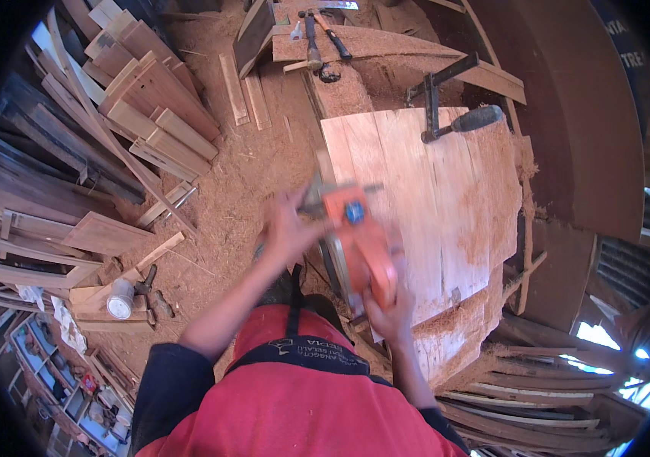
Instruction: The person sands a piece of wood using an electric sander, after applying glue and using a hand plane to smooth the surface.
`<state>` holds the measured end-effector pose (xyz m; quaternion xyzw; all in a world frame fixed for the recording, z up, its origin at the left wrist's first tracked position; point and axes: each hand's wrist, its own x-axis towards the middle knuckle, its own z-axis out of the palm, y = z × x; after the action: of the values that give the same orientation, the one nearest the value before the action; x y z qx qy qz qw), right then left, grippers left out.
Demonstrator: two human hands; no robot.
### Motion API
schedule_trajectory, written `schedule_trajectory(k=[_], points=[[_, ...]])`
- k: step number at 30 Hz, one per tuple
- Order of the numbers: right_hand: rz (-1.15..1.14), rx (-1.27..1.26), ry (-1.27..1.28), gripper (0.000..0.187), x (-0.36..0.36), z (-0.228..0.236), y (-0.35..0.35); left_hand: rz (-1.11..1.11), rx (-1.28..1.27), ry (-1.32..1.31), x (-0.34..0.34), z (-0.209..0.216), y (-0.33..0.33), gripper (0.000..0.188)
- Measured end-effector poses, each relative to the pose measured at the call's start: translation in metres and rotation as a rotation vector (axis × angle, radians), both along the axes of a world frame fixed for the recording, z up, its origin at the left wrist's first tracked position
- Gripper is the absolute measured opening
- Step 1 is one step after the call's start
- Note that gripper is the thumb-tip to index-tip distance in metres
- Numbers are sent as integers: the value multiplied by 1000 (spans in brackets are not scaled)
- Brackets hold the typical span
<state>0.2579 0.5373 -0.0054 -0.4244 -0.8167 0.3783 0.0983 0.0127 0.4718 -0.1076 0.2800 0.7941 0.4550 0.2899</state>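
Note:
An orange electric hand planer (363,247) with a blue knob stands over the left edge of a pale wooden panel (424,190). My right hand (390,314) is wrapped round its rear handle. At the planer's front left side, my left hand (288,227) grips its base, thumb toward the orange body; the fingertips are smeared by motion. Wide boards make up the panel, and shavings lie over its right part. A clamp (433,107) with a dark handle sits at the panel's far edge. The planer's underside is hidden.
Past the panel, a hammer (330,34) and a chisel-like tool (312,44) lie on a board. Stacked planks (161,99) fill the far left. A white can (120,299) stands at the lower left. Shavings cover the floor (241,175), and large brown sheets (580,99) lean at the right.

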Motion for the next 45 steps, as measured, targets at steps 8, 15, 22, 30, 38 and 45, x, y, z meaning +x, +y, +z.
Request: schedule_trajectory(k=[8, 15, 22, 30, 38, 45], points=[[-159, -142, -22, 19, 67, 18, -47, -16, -31, -107, 76, 32, -37, 99], [-31, -91, 151, 24, -91, 5, 35, 7, 87, -141, -74, -9, 36, 95], [39, 95, 243, 23, -238, -5, 107, 36, 20, -49, -224, 11, 104, 104], [19, 107, 235, 51, -107, -3, 46, -80, 50, -165, -100, 14, 52, 77], [-180, -147, -61, 23, 137, 28, -84, -131, -67, -118, 143, 35, -72, 109], [-116, -150, -18, 19, 57, 26, -43, -88, -96, -141, 59, 43, -30, 99]])
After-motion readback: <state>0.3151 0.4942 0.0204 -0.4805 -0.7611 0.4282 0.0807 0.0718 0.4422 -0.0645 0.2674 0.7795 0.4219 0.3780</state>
